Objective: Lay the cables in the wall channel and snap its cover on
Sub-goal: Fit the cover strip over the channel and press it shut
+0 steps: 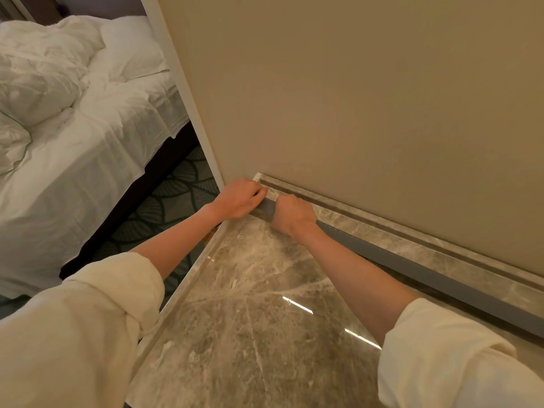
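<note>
A long grey channel (426,272) runs along the foot of the beige wall (353,98), lying against the marble skirting (412,234). My left hand (240,198) is at the channel's left end by the wall corner, fingers curled onto it. My right hand (293,214) sits just to the right, fingers closed over the top of the grey strip. A short piece of the grey strip (268,209) shows between the two hands. No cables are visible; whether the grey strip is the base or the cover I cannot tell.
Glossy marble floor (259,319) lies under my arms, with a raised marble edge (188,284) on the left. Beyond it are patterned dark carpet (164,201) and a bed with rumpled white bedding (73,128). A white corner trim (188,92) borders the wall.
</note>
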The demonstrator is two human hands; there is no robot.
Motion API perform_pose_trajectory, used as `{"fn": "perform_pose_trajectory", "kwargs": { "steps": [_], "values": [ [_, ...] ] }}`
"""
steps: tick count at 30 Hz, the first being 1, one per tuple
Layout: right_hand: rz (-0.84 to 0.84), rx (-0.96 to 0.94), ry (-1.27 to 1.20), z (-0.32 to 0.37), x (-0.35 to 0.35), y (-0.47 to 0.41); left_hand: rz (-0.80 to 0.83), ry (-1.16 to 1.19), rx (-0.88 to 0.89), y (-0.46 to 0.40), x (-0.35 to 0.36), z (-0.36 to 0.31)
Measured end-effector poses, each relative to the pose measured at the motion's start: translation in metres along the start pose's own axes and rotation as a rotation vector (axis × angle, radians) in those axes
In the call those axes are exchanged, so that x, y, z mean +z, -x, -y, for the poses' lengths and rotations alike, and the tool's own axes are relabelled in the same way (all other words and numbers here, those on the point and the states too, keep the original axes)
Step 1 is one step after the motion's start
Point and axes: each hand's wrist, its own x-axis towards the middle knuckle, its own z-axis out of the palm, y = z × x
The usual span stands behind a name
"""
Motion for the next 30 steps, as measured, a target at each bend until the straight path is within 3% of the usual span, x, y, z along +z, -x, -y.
{"fn": "perform_pose_trajectory", "kwargs": {
  "steps": [3,8,14,19,30],
  "values": [
    [0.131,0.036,-0.037,-0.003,-0.006,-0.004,-0.065,-0.336,0.003,-0.006,0.007,-0.008],
    [0.348,0.150,-0.179,-0.001,-0.020,-0.014,-0.004,-0.555,0.080,-0.009,0.010,-0.009],
    [0.287,0.130,-0.111,0.000,-0.013,-0.016,-0.053,-0.524,0.067,-0.013,0.014,-0.008],
    [0.282,0.137,-0.108,-0.001,-0.011,-0.018,-0.114,-0.707,0.096,-0.007,0.016,-0.006],
    [0.252,0.144,-0.086,-0.001,-0.009,-0.021,-0.106,-0.544,0.071,-0.015,0.025,-0.003]
  ]
}}
